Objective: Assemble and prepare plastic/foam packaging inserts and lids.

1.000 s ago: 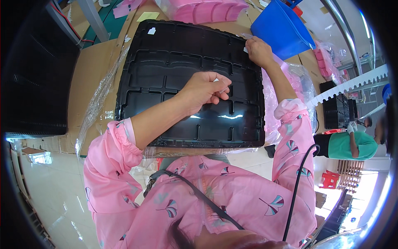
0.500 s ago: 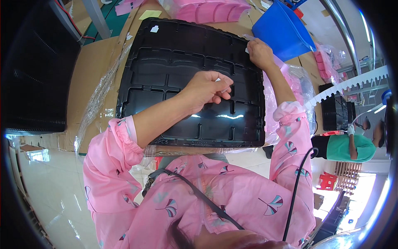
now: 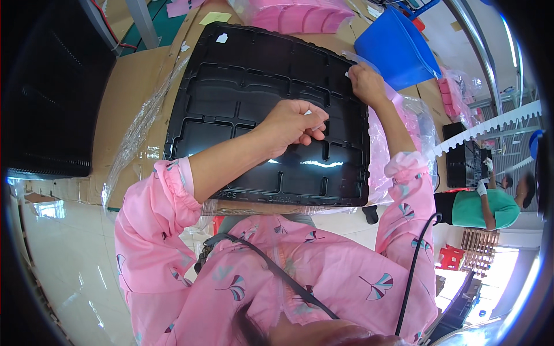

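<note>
A black molded plastic tray point(image 3: 262, 52) with shallow compartments lies before me, with a small white piece point(image 3: 221, 38) at its far left corner. My left hand point(image 3: 295, 124) is closed above the tray's middle, with small white pieces point(image 3: 316, 125) showing between thumb and curled fingers. Whether these are stickers or paper slips I cannot tell. At the tray's far right edge my right hand point(image 3: 368, 85) is bent down with its fingertips together. Another small white piece point(image 3: 347, 74) shows at those fingertips; the fingers partly hide it.
Cardboard point(image 3: 130, 104) covers the table. A blue bin point(image 3: 395, 49) stands at the far right, with pink trays point(image 3: 300, 14) beyond the black one. Clear plastic wrap point(image 3: 141, 124) lies along the left. A tall black stack point(image 3: 52, 98) rises further left. A co-worker in green point(image 3: 485, 207) is at right.
Both hands keep nearly the same places over the tray; the view has shifted slightly. The co-worker's hands now reach up by the black crates at right.
</note>
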Available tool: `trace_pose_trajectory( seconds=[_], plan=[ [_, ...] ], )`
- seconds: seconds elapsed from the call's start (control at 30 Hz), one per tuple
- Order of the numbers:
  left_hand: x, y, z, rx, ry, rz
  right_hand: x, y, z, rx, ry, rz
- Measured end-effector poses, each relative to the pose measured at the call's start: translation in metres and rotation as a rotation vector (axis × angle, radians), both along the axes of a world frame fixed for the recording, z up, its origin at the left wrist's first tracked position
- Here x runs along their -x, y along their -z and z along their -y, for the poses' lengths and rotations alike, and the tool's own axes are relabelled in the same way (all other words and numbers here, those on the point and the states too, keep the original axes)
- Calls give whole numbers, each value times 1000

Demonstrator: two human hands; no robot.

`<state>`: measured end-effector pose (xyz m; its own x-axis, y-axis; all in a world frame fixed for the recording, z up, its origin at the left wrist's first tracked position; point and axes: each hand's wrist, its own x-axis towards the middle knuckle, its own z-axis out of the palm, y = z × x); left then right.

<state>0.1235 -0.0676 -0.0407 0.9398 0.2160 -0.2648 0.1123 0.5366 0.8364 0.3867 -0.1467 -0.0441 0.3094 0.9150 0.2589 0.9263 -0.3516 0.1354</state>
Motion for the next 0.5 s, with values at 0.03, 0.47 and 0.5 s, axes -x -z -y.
trace_pose_trajectory(
  seconds=[0.03, 0.47, 0.5],
  plan=[
    [0, -1, 0, -4, -5, -9, 2, 2, 0, -14, -9, -17],
    [0, -1, 1, -29, 0, -6, 4, -1, 9, 8, -83, -10],
    [1, -1, 0, -29, 2, -4, 5, -2, 10, 11, -97, -22]
  ],
)
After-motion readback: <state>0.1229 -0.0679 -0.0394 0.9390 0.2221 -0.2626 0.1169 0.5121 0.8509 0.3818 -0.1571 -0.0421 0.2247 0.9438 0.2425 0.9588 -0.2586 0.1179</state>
